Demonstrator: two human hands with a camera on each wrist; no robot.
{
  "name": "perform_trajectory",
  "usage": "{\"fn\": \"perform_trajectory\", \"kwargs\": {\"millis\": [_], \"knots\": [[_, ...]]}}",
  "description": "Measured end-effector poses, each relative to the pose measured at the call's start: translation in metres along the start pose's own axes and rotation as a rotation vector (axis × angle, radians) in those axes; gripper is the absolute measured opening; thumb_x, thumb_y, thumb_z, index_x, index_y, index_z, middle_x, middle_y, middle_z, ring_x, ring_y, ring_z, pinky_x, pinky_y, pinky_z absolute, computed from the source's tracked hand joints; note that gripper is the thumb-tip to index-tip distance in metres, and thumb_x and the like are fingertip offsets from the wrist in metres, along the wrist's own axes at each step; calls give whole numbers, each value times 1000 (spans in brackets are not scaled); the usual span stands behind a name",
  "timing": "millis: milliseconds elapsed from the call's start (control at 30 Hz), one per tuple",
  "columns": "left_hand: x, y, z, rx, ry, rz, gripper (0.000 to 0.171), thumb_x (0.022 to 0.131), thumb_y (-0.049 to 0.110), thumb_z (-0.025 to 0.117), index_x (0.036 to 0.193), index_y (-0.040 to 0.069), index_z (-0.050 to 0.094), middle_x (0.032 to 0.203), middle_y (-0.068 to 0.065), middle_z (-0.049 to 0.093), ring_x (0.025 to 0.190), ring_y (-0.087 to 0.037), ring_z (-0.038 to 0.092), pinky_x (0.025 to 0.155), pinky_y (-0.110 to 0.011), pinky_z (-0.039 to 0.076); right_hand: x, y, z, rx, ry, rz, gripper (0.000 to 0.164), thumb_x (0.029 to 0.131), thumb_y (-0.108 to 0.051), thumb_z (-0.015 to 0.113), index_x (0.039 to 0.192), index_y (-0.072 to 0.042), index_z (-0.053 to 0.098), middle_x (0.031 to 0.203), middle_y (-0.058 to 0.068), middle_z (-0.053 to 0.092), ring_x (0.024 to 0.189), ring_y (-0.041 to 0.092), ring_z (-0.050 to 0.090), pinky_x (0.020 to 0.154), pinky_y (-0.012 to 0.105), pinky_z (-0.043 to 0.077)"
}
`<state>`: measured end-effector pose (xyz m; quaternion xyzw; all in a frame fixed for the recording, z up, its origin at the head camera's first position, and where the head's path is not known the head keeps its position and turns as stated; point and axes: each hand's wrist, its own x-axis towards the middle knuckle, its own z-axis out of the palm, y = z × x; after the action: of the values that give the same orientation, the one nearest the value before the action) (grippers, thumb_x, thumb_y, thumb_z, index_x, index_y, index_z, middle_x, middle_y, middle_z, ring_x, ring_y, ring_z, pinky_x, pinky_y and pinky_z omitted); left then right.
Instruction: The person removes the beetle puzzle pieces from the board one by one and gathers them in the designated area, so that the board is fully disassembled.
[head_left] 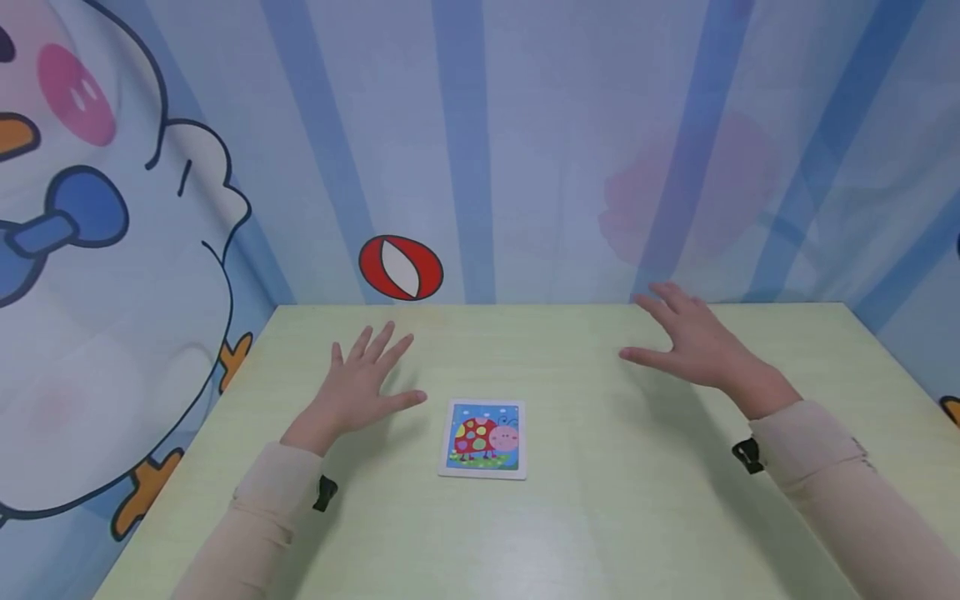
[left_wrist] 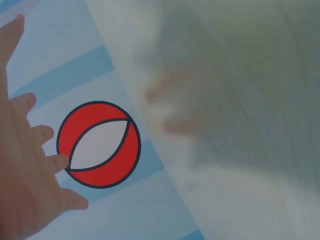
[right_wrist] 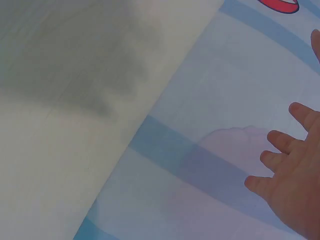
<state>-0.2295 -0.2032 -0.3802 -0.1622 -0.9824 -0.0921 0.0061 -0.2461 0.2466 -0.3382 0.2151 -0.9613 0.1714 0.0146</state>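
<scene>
A square picture piece (head_left: 483, 439) with a white border lies flat on the table, showing a red spotted ladybug with a pink face. To its left, my left hand (head_left: 362, 390) hovers over the table with fingers spread and nothing held. On the far right side, my right hand (head_left: 693, 342) is raised over the table's back part, fingers apart and holding nothing. Both wrist views show the bare hands, the left hand (left_wrist: 30, 165) at the left edge and the right hand (right_wrist: 295, 175) at the right edge, with no object in their fingers.
The pale wooden table (head_left: 585, 533) ends at a blue striped backdrop (head_left: 540, 150) that stands behind it. Printed on the backdrop are a red and white ball (head_left: 401, 267) and a large white bird (head_left: 112, 333) at the left.
</scene>
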Motion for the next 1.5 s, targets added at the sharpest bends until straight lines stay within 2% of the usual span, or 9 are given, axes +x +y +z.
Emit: {"fn": "perform_trajectory", "kwargs": {"millis": [167, 433, 667, 933, 1233, 1500], "knots": [[-5, 6, 5, -7, 13, 14, 88, 84, 62, 59, 154, 21, 26, 161, -13, 12, 146, -43, 6, 106, -75, 1, 15, -26, 9, 34, -20, -40, 85, 87, -59, 60, 151, -11, 30, 157, 19, 18, 143, 44, 15, 109, 66, 17], [-8, 15, 17, -10, 1, 37, 87, 84, 62, 60, 154, 22, 26, 161, -11, 14, 146, -41, 8, 106, -75, 4, 38, -66, 28, 79, -40, -123, 80, 86, -51, 66, 148, -11, 37, 156, 15, 25, 142, 38, 25, 110, 59, 27], [-11, 20, 23, -42, -27, 44, 88, 83, 62, 61, 154, 22, 27, 161, -12, 17, 146, -42, 9, 105, -75, 5, 52, -91, 49, 101, -70, -180, 77, 85, -51, 67, 146, -12, 41, 155, 13, 30, 140, 36, 32, 110, 55, 31], [-14, 25, 29, -50, -76, 38, 88, 83, 63, 61, 153, 21, 27, 159, -15, 20, 145, -44, 12, 104, -76, 9, 63, -111, 68, 136, -114, -182, 76, 83, -52, 70, 145, -16, 43, 153, 12, 33, 140, 33, 33, 109, 54, 34], [-16, 34, 34, -75, -179, 2, 89, 82, 63, 61, 153, 22, 27, 160, -14, 18, 145, -43, 10, 105, -76, 8, 71, -126, 92, 178, -185, -190, 73, 82, -47, 73, 143, -15, 47, 150, 11, 38, 138, 31, 35, 108, 53, 36], [-16, 37, 38, -74, -239, -49, 89, 81, 62, 63, 153, 24, 28, 159, -14, 18, 145, -43, 10, 105, -76, 7, 76, -134, 110, 215, -231, -201, 65, 83, -39, 75, 139, -14, 52, 146, 11, 42, 135, 30, 38, 107, 50, 39]]}}
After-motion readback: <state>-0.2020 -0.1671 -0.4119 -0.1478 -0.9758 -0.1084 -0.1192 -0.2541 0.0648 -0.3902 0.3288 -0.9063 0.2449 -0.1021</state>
